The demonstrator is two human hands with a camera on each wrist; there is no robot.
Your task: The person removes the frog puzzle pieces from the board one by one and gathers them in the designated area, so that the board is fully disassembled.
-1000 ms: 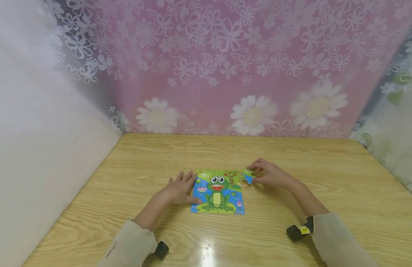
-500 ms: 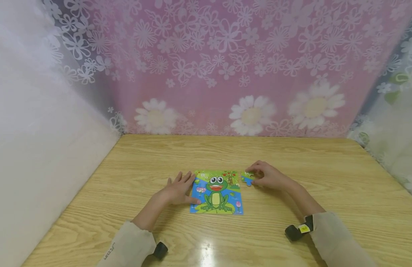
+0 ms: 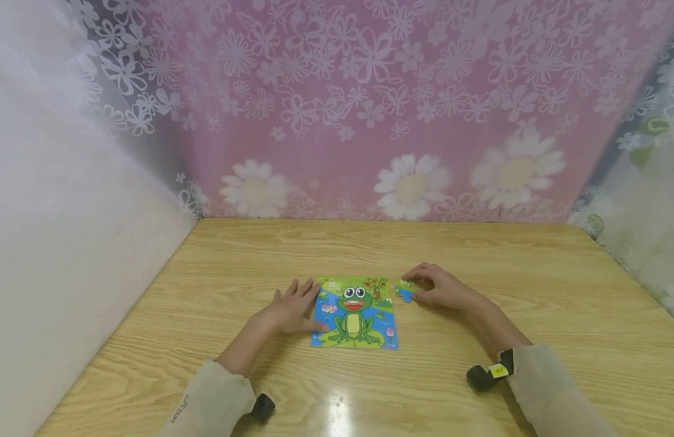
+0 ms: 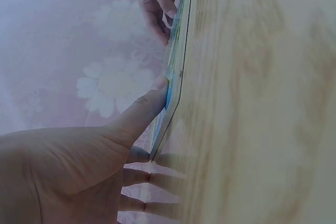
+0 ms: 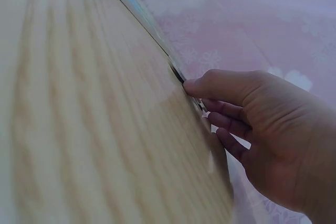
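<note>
A square frog jigsaw puzzle (image 3: 355, 328) lies flat on the wooden table in the head view. My left hand (image 3: 293, 311) rests at its left side with fingers spread, the thumb lying on the puzzle's lower left edge. In the left wrist view the thumb (image 4: 142, 111) touches the puzzle's top face. Just right of the puzzle's upper right corner, my right hand (image 3: 443, 289) pinches a green and blue puzzle piece (image 3: 405, 293) between thumb and fingers. The right wrist view shows the right hand (image 5: 273, 124) low at the table, with the piece seen almost edge-on.
The wooden table (image 3: 249, 255) reaches back to a pink flowered curtain (image 3: 326, 139). A pale wall covering (image 3: 85, 200) bounds the left side. Dark wrist devices (image 3: 481, 379) sit at both cuffs.
The right hand has come very slightly nearer the person with the pinched puzzle piece. The left hand and the puzzle stay in place; the head view has shifted a little.
</note>
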